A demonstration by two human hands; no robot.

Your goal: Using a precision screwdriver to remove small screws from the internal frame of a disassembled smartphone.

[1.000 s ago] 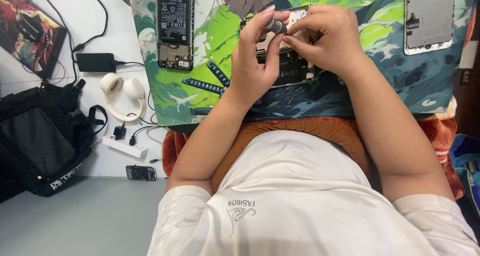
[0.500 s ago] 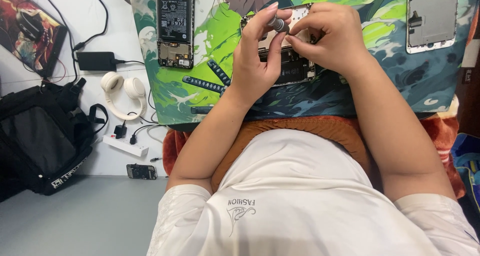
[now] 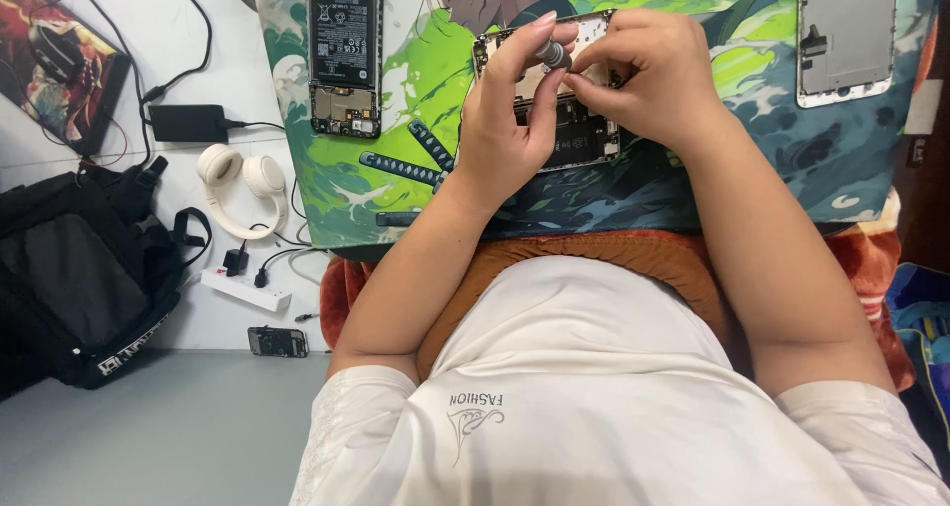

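Hands over an opened smartphone. My left hand (image 3: 510, 120) pinches a small grey metal screwdriver handle (image 3: 554, 54) between thumb and forefinger, the remaining fingers curled down beside it; my right hand (image 3: 653, 76) closes its fingertips on the same handle from the other side, so both hands meet on one tool. Directly beneath them lies the opened smartphone with its back cover off (image 3: 554, 120), showing a dark battery and pale circuit boards; its long axis runs away from my body, and its far end is hidden under my fingers. Which way the tool's shaft points, and where its tip meets the phone, I cannot tell, since my fingers cover it. Both hands are about equally near the phone; the left lies over its near half, the right over its far right corner. All of this rests on a green and teal printed desk mat (image 3: 396, 91). To the left of my left hand lies a second opened phone with a black battery (image 3: 342, 51); well to the right of my right hand lies a grey phone frame (image 3: 847, 33). Farther left, off the mat, sit white over-ear headphones (image 3: 242, 184).
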